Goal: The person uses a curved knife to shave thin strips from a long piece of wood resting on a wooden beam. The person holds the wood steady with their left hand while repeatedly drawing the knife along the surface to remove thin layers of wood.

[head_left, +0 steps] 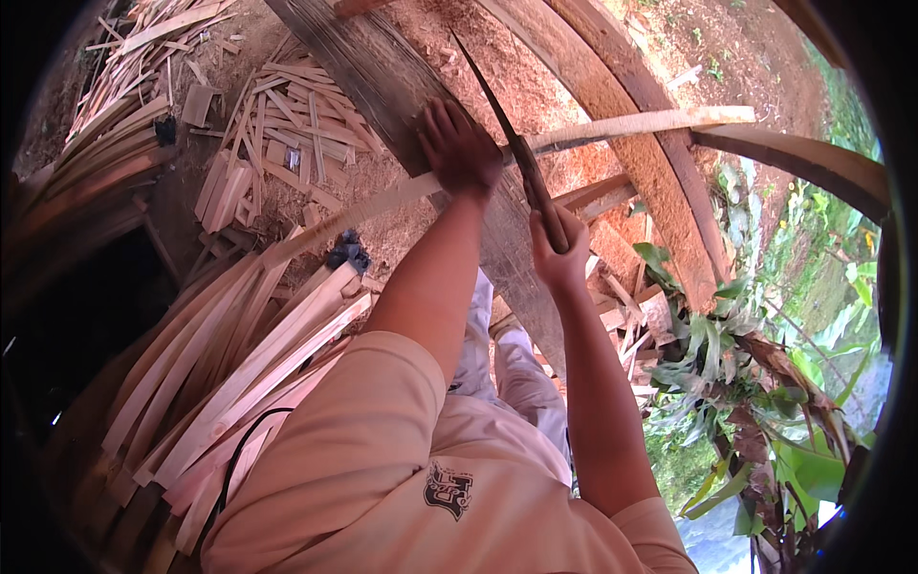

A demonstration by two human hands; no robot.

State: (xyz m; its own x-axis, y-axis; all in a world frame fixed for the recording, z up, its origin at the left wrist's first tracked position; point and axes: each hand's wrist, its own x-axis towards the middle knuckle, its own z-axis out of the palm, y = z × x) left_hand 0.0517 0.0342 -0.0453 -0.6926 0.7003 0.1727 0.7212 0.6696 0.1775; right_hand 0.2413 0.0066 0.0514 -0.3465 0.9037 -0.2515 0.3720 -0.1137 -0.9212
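Note:
My right hand (562,247) is closed around the wooden handle of a handsaw (493,103). Its long dark blade is seen nearly edge-on, pointing away and slightly left. A long pale wood strip (382,199) runs crosswise, and the blade meets it just right of my left hand (462,151). That left hand lies over the strip, pressing it down on a weathered grey plank (359,72), fingers stretched forward and somewhat apart. Whether the blade has cut into the strip is hard to see.
Bundled long strips (239,383) lean at the left. Offcuts (306,110) lie piled on sawdust-covered ground beyond. Thick timber beams (660,182) slant across the right, with leafy plants (703,349) beside them. A dark crumpled thing (349,251) rests on the strips.

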